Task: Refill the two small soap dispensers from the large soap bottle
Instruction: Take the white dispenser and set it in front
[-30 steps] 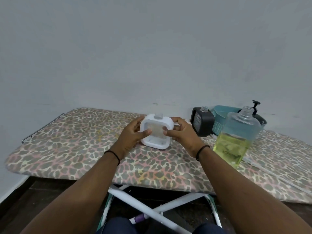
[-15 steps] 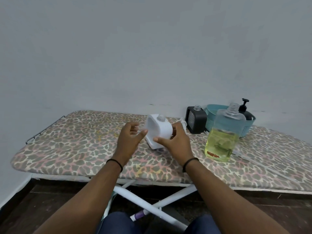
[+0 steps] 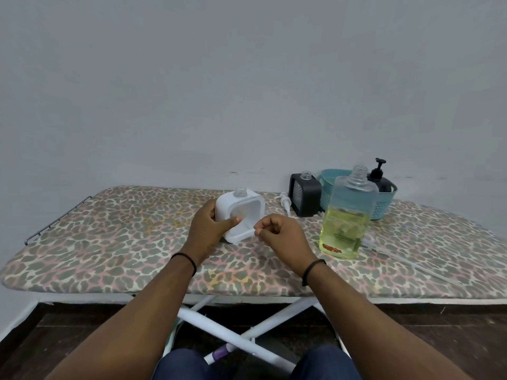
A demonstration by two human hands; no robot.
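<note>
At frame centre the left hand (image 3: pixel 211 229) grips the white soap dispenser (image 3: pixel 241 215) standing on the ironing board (image 3: pixel 109 237), while the right hand (image 3: pixel 279 234), fingers curled, holds nothing beside it, left of the large soap bottle (image 3: pixel 347 215).

Grey wall (image 3: pixel 247 78), seemingly dark wooden floor (image 3: pixel 55 338)

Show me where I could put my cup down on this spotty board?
The ironing board's left half, left of the white dispenser, is bare. It is crowded at the back right: black dispenser, teal basket, large soap bottle.
</note>
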